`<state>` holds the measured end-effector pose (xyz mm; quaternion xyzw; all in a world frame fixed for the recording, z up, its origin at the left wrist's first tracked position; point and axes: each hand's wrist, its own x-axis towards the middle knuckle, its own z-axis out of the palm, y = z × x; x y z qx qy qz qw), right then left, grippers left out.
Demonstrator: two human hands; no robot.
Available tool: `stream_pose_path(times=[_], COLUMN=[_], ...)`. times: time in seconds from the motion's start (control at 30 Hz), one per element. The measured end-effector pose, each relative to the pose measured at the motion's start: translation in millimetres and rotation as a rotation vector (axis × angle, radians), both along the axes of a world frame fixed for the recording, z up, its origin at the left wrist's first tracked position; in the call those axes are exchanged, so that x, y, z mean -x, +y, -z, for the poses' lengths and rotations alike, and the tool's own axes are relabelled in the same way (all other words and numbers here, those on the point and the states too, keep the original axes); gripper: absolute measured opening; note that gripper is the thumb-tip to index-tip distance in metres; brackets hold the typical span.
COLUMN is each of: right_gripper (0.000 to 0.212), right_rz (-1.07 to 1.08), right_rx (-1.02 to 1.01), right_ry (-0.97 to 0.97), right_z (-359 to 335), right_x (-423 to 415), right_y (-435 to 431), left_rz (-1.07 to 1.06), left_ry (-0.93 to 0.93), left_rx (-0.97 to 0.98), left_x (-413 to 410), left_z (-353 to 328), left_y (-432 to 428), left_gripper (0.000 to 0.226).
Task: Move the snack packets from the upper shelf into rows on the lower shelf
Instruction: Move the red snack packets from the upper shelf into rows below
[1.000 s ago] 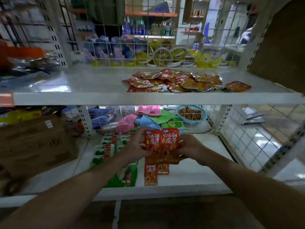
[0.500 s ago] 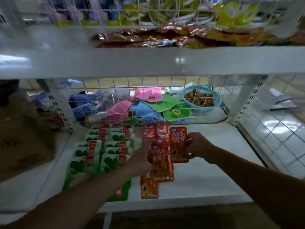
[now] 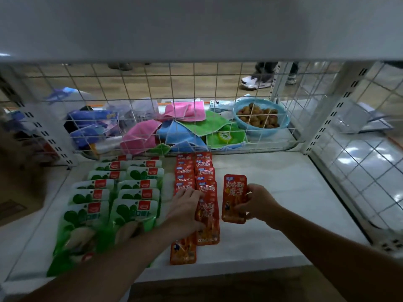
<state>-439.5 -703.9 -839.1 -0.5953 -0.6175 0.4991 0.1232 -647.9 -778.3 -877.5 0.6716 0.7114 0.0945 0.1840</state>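
Lower shelf (image 3: 283, 225): the left hand (image 3: 185, 212) is gripping a red packet (image 3: 208, 211) on top of the two red rows (image 3: 194, 171), and the right hand (image 3: 259, 203) pinches a lone packet (image 3: 234, 199) just beside them. Green packets (image 3: 135, 188) sit to the left, with cloths (image 3: 185, 127) behind the mesh.

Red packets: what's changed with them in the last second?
The two packets held together in the air have been split. The left hand brought the first packet down onto the front of the right-hand red row. The right hand carried the second packet out to that row's right, still gripping it. The green packets stayed put.
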Motion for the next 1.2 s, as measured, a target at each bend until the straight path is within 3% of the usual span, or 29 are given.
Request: stream_pose_path(times=[0.4, 0.57, 0.77, 1.0, 1.2], right_gripper=[0.037, 0.037, 0.041, 0.035, 0.039], right_rz=[-0.13, -0.16, -0.123, -0.151, -0.18], right_rx=[0.082, 0.098, 0.122, -0.131, -0.151], right_ry=[-0.031, -0.023, -0.051, -0.238, -0.244], right_z=[23, 29, 35, 49, 51], right_x=[6, 16, 24, 27, 34], right_y=[-32, -40, -51, -70, -76], left_rz=[0.093, 0.051, 0.006, 0.015, 0.023], left_ry=[0.096, -0.006, -0.086, -0.105, -0.123], left_rx=[-0.028, 0.026, -0.008, -0.046, -0.041], left_x=[-3, 8, 23, 32, 33], left_z=[11, 1, -6, -11, -17], left_y=[6, 1, -8, -19, -21], left_gripper=[0.092, 0.103, 0.096, 0.092, 0.089])
